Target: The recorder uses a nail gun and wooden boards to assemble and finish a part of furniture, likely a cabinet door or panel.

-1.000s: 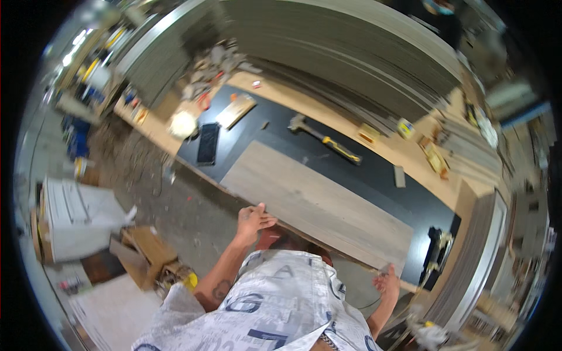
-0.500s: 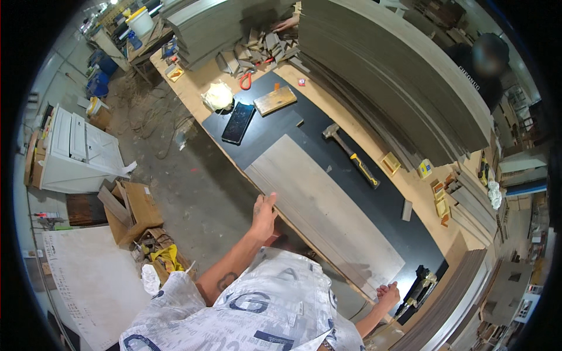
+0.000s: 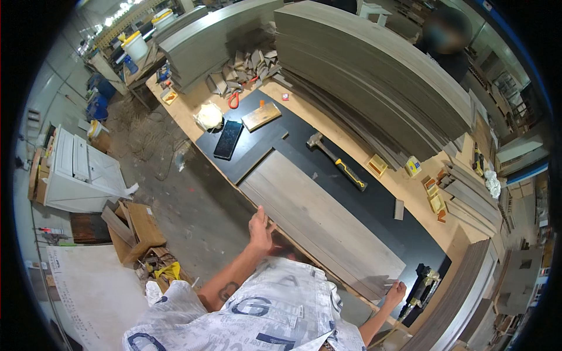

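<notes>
A long grey wood-grain board (image 3: 325, 219) lies lengthwise on the black work surface (image 3: 357, 202), with grooves or stacked edges along its near side. My left hand (image 3: 260, 229) is at the board's near long edge toward the left, fingers apart; whether it touches the wood is unclear. At the right end, my right hand (image 3: 396, 294) has its fingers curled in beside the board's corner, and what they hold, if anything, is too small to make out. A black and brass-coloured nail gun-like tool (image 3: 422, 289) lies just right of that hand.
Beyond the board lie a yellow-handled hammer (image 3: 338, 162), a phone (image 3: 228, 139) and a wooden block (image 3: 261, 117). Red-handled pliers (image 3: 234, 100) sit by a heap of offcuts (image 3: 246, 73). Tall board stacks (image 3: 374, 82) line the far side; a person (image 3: 445, 47) stands behind them.
The board's far-left end has come away from over the raised black panel, and a dark edge shows between them. My right hand's fingers have curled more. Another person's hand by the offcuts has gone.
</notes>
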`<state>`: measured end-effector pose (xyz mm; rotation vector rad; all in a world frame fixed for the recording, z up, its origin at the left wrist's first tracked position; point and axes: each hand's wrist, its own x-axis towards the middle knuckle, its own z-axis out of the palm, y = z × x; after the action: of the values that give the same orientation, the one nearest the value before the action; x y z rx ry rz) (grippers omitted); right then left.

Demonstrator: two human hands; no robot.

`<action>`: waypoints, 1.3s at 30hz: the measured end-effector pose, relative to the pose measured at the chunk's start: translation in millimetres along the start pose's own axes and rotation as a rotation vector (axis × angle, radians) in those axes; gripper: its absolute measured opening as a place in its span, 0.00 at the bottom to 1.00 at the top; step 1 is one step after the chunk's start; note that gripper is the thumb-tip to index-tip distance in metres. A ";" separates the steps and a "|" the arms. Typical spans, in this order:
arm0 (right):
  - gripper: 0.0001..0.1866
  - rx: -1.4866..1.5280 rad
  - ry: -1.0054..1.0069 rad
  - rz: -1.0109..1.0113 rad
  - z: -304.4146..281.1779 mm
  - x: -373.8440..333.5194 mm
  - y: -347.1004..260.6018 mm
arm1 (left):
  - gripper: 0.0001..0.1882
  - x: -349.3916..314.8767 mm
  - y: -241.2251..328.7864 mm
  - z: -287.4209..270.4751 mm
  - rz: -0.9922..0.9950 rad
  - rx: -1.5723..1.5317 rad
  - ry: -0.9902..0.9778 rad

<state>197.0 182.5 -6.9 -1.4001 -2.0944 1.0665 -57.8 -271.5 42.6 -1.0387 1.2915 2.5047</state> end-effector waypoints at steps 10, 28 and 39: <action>0.25 -0.246 -0.003 -0.101 -0.7 -6.9 -3.8 | 0.40 107.2 40.4 -18.8 0.975 1.417 0.126; 0.28 -0.381 0.011 0.034 -7.8 11.0 -28.8 | 0.31 156.6 76.6 28.1 0.549 1.658 -0.077; 0.30 -0.610 0.021 -0.046 9.1 42.9 -35.6 | 0.30 158.0 47.0 74.3 0.609 1.696 0.081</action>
<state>151.6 210.7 11.4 -1.5927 -2.5420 0.3918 -234.2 -272.8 3.1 -0.2383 2.9436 0.6210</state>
